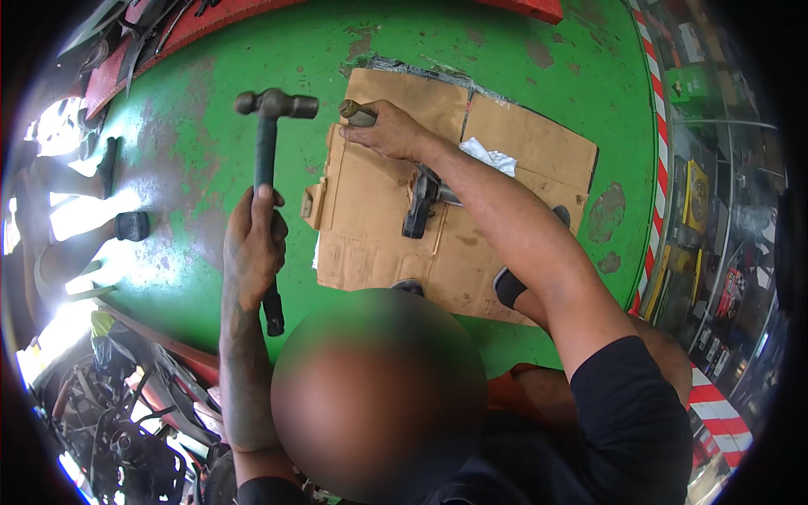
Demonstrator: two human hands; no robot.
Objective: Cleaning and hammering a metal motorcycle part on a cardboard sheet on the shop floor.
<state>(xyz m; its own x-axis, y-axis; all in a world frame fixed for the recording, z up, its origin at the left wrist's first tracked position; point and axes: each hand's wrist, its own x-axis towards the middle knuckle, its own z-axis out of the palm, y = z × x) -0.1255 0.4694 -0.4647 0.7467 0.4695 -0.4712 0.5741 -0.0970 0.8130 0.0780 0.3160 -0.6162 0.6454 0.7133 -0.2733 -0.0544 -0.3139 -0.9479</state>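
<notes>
My left hand (255,240) is wrapped round the dark handle of a ball-peen hammer (266,147). The hammer's metal head points away from me, left of the cardboard, seemingly held above the floor. At the cardboard's far left edge, my right hand (389,132) is closed round a short, thick, brownish cylindrical metal piece (358,114); one worn end sticks out past the fingers, and the rest is hidden by the hand. Just nearer than that hand lies a dark metal part (421,202) with a shiny shaft, partly covered by my right forearm.
Flattened cardboard (370,244) lies on the green floor (480,46), with a crumpled white paper (490,157) on it. Shelves of packaged goods (699,194) stand at the right behind red-and-white tape (661,143). Motorcycle parts (126,438) fill the lower left. Another person's foot (132,225) is at the left.
</notes>
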